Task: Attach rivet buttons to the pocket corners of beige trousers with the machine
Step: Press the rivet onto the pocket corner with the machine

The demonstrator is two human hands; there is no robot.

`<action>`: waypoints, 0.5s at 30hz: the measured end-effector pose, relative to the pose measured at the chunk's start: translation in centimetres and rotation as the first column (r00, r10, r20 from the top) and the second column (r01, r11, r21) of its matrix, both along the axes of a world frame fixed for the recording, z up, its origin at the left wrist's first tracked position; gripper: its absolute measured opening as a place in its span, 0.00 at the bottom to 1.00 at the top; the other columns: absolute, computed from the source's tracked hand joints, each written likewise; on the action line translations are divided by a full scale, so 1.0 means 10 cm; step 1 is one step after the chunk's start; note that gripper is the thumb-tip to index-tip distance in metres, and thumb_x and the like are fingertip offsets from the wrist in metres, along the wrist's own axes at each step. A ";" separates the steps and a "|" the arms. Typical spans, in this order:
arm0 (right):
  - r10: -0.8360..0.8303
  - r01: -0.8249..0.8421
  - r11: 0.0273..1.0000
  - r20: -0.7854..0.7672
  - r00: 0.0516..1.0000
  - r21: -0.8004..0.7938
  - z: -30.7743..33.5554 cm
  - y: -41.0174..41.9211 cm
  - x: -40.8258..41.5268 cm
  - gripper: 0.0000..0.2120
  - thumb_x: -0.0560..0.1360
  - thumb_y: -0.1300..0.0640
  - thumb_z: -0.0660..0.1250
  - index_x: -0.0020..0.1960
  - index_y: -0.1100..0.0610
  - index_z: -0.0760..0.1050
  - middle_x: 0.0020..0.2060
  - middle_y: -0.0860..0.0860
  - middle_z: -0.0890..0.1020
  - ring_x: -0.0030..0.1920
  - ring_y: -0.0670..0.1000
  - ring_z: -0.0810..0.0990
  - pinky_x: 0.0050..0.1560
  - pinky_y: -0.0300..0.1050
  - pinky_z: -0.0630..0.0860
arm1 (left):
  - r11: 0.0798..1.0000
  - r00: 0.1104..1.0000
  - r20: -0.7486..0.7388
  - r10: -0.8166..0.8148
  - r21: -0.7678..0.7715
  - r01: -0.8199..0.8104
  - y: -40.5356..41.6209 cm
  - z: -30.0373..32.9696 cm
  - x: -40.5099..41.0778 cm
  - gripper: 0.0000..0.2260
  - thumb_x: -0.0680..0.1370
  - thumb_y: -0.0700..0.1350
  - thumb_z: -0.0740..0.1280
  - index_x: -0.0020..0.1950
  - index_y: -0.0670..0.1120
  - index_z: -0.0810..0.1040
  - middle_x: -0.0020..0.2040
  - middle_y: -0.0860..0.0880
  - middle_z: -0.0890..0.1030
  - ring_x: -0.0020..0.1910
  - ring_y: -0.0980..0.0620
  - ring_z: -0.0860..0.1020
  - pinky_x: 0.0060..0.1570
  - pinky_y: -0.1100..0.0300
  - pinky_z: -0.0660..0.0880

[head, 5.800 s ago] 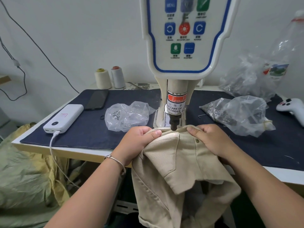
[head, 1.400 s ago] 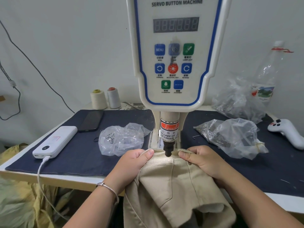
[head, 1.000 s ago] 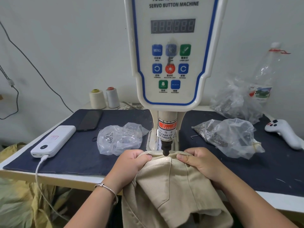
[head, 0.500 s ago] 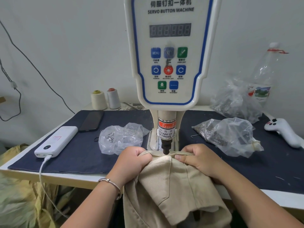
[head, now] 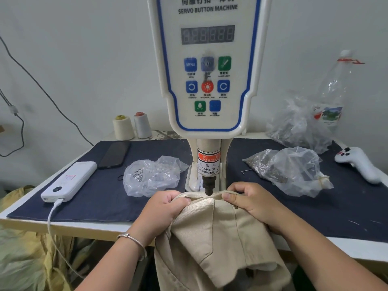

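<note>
Beige trousers [head: 216,238] lie bunched at the lower middle of the frame, their top edge drawn up under the dark punch tip [head: 209,189] of the button machine [head: 207,66], which fills the upper middle with its white panel and blue-edged buttons. On the left of the cloth, the left hand [head: 165,206] grips a fold with curled fingers, a silver bracelet [head: 134,241] round its wrist. On the right, the right hand [head: 252,201] pinches the cloth edge between thumb and curled fingers, close beside the punch tip; a small metal rivet [head: 236,206] shows on the fabric just under its thumb. The rest of the trousers hangs off the front edge of the table [head: 63,224], which is covered by a dark blue cloth [head: 100,198]. On that cloth, left of centre, sit a clear plastic bag of small metal parts [head: 151,177], a white power bank [head: 69,181] with a white cable plugged in, and a dark phone [head: 114,154]. Two thread spools [head: 132,127] stand further back. To the right lie another plastic bag [head: 289,171], a white handheld controller [head: 359,164] and, behind, a clear bottle [head: 333,89].
</note>
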State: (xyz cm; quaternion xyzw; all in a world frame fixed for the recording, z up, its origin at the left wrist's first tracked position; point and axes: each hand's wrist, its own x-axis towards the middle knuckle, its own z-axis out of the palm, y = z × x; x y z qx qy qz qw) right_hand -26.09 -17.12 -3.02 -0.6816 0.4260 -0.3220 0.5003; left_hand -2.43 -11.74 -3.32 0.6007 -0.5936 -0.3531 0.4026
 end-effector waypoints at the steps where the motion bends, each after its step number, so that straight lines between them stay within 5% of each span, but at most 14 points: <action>1: 0.006 -0.007 1.000 0.019 1.000 0.012 0.00 0.00 -0.01 0.09 0.74 0.51 0.72 0.39 0.56 0.80 0.32 0.46 0.80 0.34 0.43 0.76 0.40 0.38 0.70 | 1.000 1.000 0.000 -0.004 0.004 0.004 0.00 0.00 0.00 0.20 0.70 0.54 0.67 0.34 0.39 0.65 0.33 0.48 0.63 0.33 0.52 0.62 0.33 0.58 0.58; 15: -0.029 0.029 0.999 0.016 0.999 -0.013 -0.03 0.01 -0.02 0.07 0.73 0.55 0.74 0.40 0.58 0.80 0.30 0.45 0.80 0.32 0.42 0.76 0.38 0.34 0.71 | 1.000 1.000 -0.011 -0.018 0.021 0.018 -0.04 -0.04 0.02 0.20 0.77 0.49 0.69 0.34 0.36 0.66 0.34 0.46 0.63 0.34 0.51 0.62 0.36 0.57 0.59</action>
